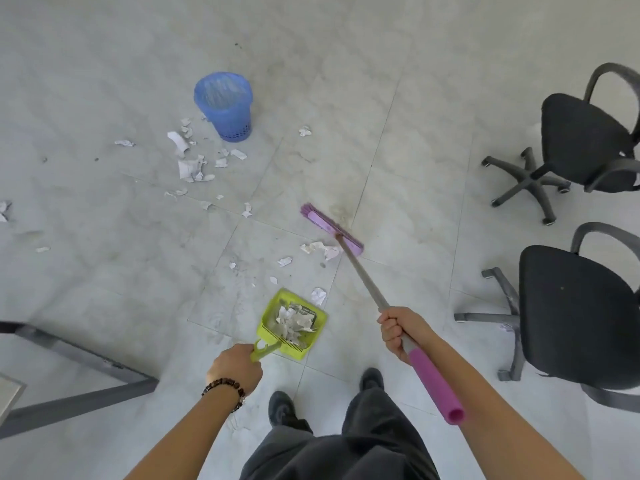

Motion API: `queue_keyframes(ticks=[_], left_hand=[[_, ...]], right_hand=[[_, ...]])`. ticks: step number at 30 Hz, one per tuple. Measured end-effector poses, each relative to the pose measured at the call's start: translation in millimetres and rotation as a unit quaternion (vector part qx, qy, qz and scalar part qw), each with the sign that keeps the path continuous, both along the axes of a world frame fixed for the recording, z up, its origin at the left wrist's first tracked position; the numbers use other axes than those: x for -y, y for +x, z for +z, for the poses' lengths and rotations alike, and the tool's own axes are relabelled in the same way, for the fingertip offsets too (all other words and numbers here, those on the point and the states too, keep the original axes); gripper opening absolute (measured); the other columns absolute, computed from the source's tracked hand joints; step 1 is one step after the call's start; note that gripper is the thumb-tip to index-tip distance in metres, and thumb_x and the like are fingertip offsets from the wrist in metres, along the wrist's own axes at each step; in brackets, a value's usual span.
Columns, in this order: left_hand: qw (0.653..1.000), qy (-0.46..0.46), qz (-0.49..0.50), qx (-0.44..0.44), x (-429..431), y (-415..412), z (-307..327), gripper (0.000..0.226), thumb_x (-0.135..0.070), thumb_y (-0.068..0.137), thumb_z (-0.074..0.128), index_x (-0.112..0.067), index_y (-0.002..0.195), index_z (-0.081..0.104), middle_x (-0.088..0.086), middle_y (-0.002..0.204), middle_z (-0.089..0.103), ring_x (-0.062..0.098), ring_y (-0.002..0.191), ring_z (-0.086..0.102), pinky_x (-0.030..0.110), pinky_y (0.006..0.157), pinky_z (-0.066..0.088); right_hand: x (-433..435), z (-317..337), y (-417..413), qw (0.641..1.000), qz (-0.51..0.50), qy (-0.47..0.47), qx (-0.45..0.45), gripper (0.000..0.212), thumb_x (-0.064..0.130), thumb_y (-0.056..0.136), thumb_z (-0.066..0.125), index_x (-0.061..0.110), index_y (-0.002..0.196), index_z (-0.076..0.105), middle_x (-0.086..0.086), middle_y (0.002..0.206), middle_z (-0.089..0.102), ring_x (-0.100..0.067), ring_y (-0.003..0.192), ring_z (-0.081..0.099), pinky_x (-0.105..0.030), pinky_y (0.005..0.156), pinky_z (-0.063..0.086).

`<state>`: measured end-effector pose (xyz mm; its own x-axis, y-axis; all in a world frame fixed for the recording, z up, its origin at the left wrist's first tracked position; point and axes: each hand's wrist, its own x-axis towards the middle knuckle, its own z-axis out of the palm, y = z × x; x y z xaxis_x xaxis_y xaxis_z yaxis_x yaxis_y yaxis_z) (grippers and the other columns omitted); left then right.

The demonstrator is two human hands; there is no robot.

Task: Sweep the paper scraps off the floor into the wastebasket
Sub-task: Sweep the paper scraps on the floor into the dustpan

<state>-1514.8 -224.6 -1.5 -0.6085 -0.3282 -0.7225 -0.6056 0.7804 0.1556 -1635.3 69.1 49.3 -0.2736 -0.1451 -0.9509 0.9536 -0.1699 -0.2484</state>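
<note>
My left hand [236, 367] grips the handle of a lime-green dustpan [268, 323] that sits on the floor and holds several paper scraps. My right hand [398, 332] grips the grey shaft of a broom; its purple head [330, 227] rests on the floor ahead, right of the pan. A few paper scraps [317, 247] lie just in front of the broom head, between it and the pan. More paper scraps [190, 168] are scattered near the blue wastebasket [227, 107], which stands upright farther back on the left.
Two black office chairs [581, 140] [575, 313] stand on the right. A grey metal table frame [79, 355] lies at the lower left. Stray scraps [3, 209] sit at the far left edge. My feet [282, 408] are just behind the pan.
</note>
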Motion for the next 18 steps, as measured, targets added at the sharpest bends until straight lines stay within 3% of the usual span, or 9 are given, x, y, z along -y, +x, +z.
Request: queue_keyframes(ticks=[4, 9, 12, 15, 18], left_hand=[[0.998, -0.018, 0.064, 0.001, -8.5, -25.0, -2.0, 0.017, -0.021, 0.081, 0.047, -0.026, 0.072, 0.061, -0.005, 0.072, 0.064, 0.017, 0.069, 0.063, 0.023, 0.057, 0.05], [0.988, -0.081, 0.126, 0.029, -38.7, -31.8, 0.1, 0.026, -0.026, 0.084, 0.046, -0.041, 0.082, 0.067, -0.01, 0.069, 0.064, 0.013, 0.063, 0.062, 0.021, 0.051, 0.047], [0.984, -0.107, 0.136, 0.033, -60.4, -36.6, 1.9, 0.032, -0.03, 0.087, 0.045, -0.05, 0.099, 0.067, -0.012, 0.07, 0.064, 0.011, 0.062, 0.061, 0.02, 0.049, 0.045], [0.982, -0.124, 0.136, 0.048, -70.7, -44.7, 1.4, 0.033, -0.033, 0.089, 0.044, -0.048, 0.107, 0.066, -0.011, 0.073, 0.064, 0.012, 0.064, 0.061, 0.021, 0.05, 0.046], [0.981, -0.124, 0.137, 0.059, -70.1, -50.1, 2.8, 0.03, -0.032, 0.088, 0.047, -0.046, 0.105, 0.068, -0.01, 0.073, 0.064, 0.013, 0.064, 0.061, 0.021, 0.05, 0.046]], right_hand=[[-7.6, -19.8, -87.2, 0.987, 0.114, 0.089, -0.073, 0.031, 0.001, 0.092, 0.048, 0.019, 0.069, 0.036, 0.007, 0.04, 0.034, -0.004, 0.028, 0.031, -0.015, 0.029, 0.028], [-16.9, -67.5, -187.5, 0.959, 0.215, 0.133, -0.128, 0.022, 0.025, 0.097, 0.053, 0.013, 0.08, 0.048, 0.002, 0.042, 0.039, -0.009, 0.031, 0.037, -0.019, 0.034, 0.033], [-17.6, -91.2, -230.4, 0.952, 0.238, 0.141, -0.129, 0.017, 0.027, 0.098, 0.052, 0.01, 0.098, 0.051, 0.0, 0.044, 0.04, -0.01, 0.03, 0.037, -0.018, 0.035, 0.034], [-17.2, -109.0, -239.4, 0.941, 0.284, 0.148, -0.11, 0.017, 0.022, 0.098, 0.048, 0.006, 0.103, 0.049, -0.003, 0.049, 0.041, -0.011, 0.029, 0.038, -0.018, 0.035, 0.035], [-16.5, -112.8, -205.7, 0.946, 0.298, 0.11, -0.066, 0.008, 0.014, 0.098, 0.05, 0.008, 0.094, 0.048, -0.004, 0.055, 0.037, -0.008, 0.031, 0.037, -0.017, 0.035, 0.035]])
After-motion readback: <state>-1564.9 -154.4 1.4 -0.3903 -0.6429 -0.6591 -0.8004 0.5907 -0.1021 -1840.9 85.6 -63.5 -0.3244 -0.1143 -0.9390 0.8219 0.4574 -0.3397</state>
